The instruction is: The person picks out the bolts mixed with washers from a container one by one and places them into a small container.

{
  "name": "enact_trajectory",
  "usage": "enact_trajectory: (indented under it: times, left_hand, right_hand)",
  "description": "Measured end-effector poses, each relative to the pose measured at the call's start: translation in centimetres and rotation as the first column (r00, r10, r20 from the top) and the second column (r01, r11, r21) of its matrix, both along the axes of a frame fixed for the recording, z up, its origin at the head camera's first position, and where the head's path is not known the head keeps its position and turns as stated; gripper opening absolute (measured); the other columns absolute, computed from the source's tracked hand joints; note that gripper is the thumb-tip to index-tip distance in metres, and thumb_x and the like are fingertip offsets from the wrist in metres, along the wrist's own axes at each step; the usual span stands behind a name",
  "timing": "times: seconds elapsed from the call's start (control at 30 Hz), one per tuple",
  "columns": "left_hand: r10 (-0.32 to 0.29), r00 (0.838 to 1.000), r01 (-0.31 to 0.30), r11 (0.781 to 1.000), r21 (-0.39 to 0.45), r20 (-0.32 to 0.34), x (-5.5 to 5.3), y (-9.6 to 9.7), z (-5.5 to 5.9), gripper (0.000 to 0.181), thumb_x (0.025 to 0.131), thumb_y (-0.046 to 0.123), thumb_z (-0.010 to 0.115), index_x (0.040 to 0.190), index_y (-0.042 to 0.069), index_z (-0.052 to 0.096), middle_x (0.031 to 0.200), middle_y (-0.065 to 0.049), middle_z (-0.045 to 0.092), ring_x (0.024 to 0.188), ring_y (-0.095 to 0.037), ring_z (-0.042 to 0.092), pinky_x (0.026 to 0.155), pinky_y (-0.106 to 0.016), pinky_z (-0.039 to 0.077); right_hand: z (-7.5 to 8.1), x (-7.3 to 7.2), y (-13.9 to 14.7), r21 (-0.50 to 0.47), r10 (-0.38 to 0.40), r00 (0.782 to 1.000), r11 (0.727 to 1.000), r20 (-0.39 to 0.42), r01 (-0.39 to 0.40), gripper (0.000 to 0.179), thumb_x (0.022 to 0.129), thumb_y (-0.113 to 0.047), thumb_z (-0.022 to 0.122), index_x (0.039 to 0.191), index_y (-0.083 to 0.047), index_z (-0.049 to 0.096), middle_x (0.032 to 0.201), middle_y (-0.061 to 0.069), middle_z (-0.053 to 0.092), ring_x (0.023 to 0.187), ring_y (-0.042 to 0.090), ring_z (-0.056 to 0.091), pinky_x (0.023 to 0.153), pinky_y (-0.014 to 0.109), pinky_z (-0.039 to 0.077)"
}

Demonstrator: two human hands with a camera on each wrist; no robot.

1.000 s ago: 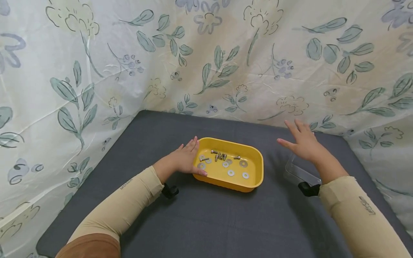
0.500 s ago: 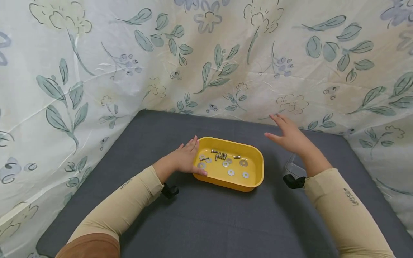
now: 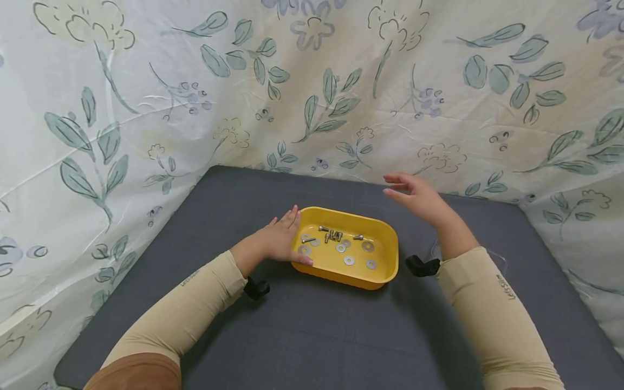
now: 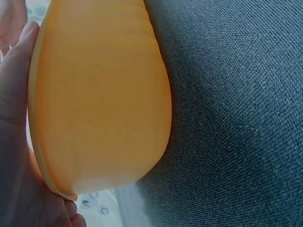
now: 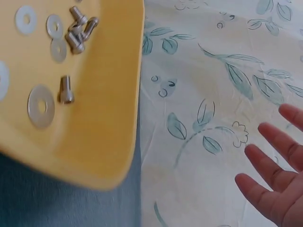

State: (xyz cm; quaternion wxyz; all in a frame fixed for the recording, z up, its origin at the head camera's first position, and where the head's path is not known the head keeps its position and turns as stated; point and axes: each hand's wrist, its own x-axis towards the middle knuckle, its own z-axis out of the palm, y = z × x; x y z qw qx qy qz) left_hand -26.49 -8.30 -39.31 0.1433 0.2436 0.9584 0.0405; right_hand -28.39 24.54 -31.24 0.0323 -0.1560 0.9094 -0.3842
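Observation:
A yellow tray (image 3: 364, 281) lies on the dark table, holding several silver socket-head screws (image 3: 333, 236) and several flat washers (image 3: 368, 247). My left hand (image 3: 280, 238) rests against its left end, fingers fairly straight, thumb along the near rim. The left wrist view shows the thumb (image 4: 19, 66) lying on the rim beside the tray's outer wall (image 4: 104, 104). In the air past the tray's far right corner, my right hand (image 3: 414, 199) hovers with loosely bent fingers and nothing in them. The right wrist view has its spread fingers (image 5: 265, 165) apart from the tray.
A clear plastic container (image 3: 498, 261) stands right of the tray, mostly hidden behind the right forearm. Floral curtain (image 3: 312, 97) surrounds the table (image 3: 312, 336) at the back and sides. Each wrist carries a black camera strap.
My right hand has moved left through the air, from above the clear container toward the tray's far right corner, its fingers bending slightly. The left hand and tray have stayed put.

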Motion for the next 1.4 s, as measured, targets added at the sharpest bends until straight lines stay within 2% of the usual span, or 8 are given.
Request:
enact_trajectory:
  times: [0.17, 0.43, 0.6, 0.83, 1.03, 1.17, 1.4]
  left_hand:
    - [-0.003, 1.000, 0.003, 1.000, 0.001, 0.004, 0.1, 0.0, 0.0, 0.127, 0.063, 0.083, 0.048, 0.146, 0.004, -0.006, 0.150, -0.009, -0.018, 0.139, -0.021, -0.005, 0.110, -0.047, 0.008]
    - [-0.003, 1.000, 0.003, 1.000, 0.009, -0.002, 0.1, 0.1, -0.1, 0.126, 0.063, 0.083, 0.049, 0.146, 0.004, -0.005, 0.150, -0.009, -0.017, 0.139, -0.022, -0.004, 0.110, -0.048, 0.009]
    - [0.000, 1.000, 0.000, 1.000, 0.007, -0.008, 0.0, 0.0, -0.2, 0.126, 0.063, 0.083, 0.048, 0.146, 0.004, -0.006, 0.150, -0.008, -0.017, 0.139, -0.021, -0.004, 0.110, -0.047, 0.009]
    - [-0.004, 1.000, 0.004, 1.000, 0.004, -0.001, 0.0, 0.0, -0.1, 0.127, 0.062, 0.084, 0.048, 0.145, 0.005, -0.007, 0.150, -0.008, -0.018, 0.139, -0.021, -0.005, 0.110, -0.047, 0.009]
    - [-0.013, 1.000, 0.013, 1.000, 0.008, 0.003, 0.0, -0.1, -0.1, 0.127, 0.063, 0.083, 0.048, 0.146, 0.004, -0.007, 0.150, -0.009, -0.018, 0.139, -0.021, -0.004, 0.110, -0.047, 0.009]
    - [-0.011, 1.000, 0.011, 1.000, 0.015, 0.009, -0.1, -0.2, -0.1, 0.127, 0.063, 0.083, 0.048, 0.145, 0.004, -0.007, 0.150, -0.008, -0.018, 0.139, -0.021, -0.005, 0.110, -0.047, 0.010]
    - [-0.004, 1.000, 0.004, 1.000, 0.022, 0.011, 0.0, -0.1, -0.1, 0.128, 0.062, 0.084, 0.048, 0.145, 0.005, -0.008, 0.150, -0.008, -0.018, 0.139, -0.021, -0.004, 0.110, -0.047, 0.010]
  right_hand:
    - [-0.5, -0.2, -1.1, -0.082, 0.018, 1.000, 0.996, 0.011, -0.017, 0.047, 0.090, -0.033, 0.058, 0.131, -0.012, 0.048, 0.131, 0.008, 0.050, 0.117, 0.026, 0.048, 0.096, 0.048, 0.039]
    - [-1.6, -0.9, -2.9, -0.146, 0.078, 0.996, 0.987, 0.054, -0.069, 0.045, 0.090, -0.032, 0.057, 0.128, -0.008, 0.051, 0.126, 0.013, 0.053, 0.113, 0.027, 0.049, 0.097, 0.046, 0.038]
    - [-2.8, -1.3, -3.5, -0.157, 0.086, 0.991, 0.985, 0.101, -0.069, 0.038, 0.090, -0.030, 0.058, 0.120, -0.008, 0.057, 0.123, 0.011, 0.055, 0.113, 0.026, 0.049, 0.099, 0.046, 0.036]
    - [-4.0, -1.5, -3.8, -0.141, 0.094, 0.980, 0.988, 0.178, -0.069, 0.036, 0.089, -0.027, 0.060, 0.120, -0.009, 0.058, 0.121, 0.010, 0.057, 0.109, 0.028, 0.054, 0.095, 0.044, 0.041]
    - [-4.6, -1.6, -4.0, -0.083, 0.093, 0.961, 0.994, 0.262, -0.074, 0.036, 0.088, -0.029, 0.061, 0.119, -0.010, 0.060, 0.115, 0.012, 0.061, 0.107, 0.031, 0.055, 0.093, 0.043, 0.043]
    - [-5.1, -1.7, -4.0, -0.016, 0.087, 0.942, 0.996, 0.323, -0.087, 0.039, 0.088, -0.029, 0.062, 0.122, -0.010, 0.059, 0.118, 0.009, 0.060, 0.108, 0.026, 0.055, 0.094, 0.041, 0.043]
    - [-5.6, -1.8, -3.9, 0.150, 0.133, 0.915, 0.967, 0.382, -0.204, 0.040, 0.089, -0.029, 0.059, 0.125, -0.011, 0.057, 0.123, 0.006, 0.057, 0.114, 0.025, 0.047, 0.099, 0.045, 0.035]
